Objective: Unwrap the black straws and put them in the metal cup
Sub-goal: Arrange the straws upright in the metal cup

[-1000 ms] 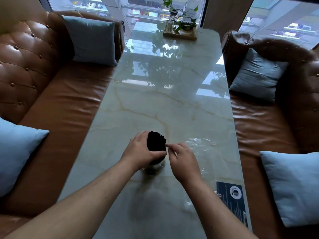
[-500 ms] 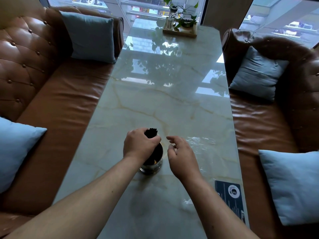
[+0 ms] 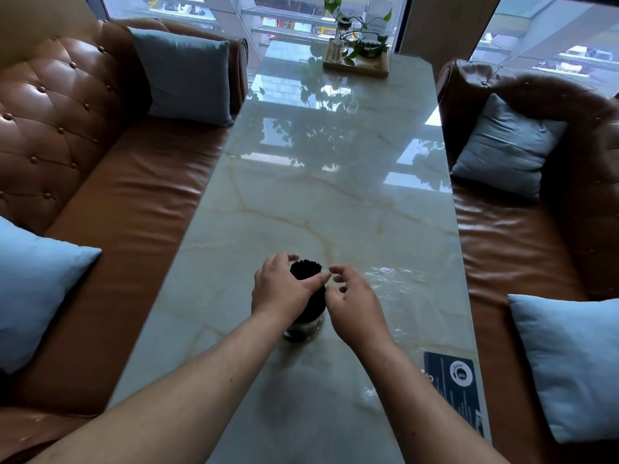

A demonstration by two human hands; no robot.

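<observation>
Two hands at a shiny round metal cup (image 3: 303, 328) on a pale marble table (image 3: 318, 195): left hand (image 3: 281, 289) grips the thin black straws (image 3: 305, 269) bundled upright in it; right hand (image 3: 355, 303) hovers beside, loosely curled, empty

Both bare forearms reach in, the left from 7 o'clock, the right from 5 o'clock. The left hand (image 3: 281, 293) wraps thumb and fingers round the straws (image 3: 304, 267). The right hand (image 3: 355, 304) sits just beside it at 3 o'clock, back up, fingers loosely curled and holding nothing.
</observation>
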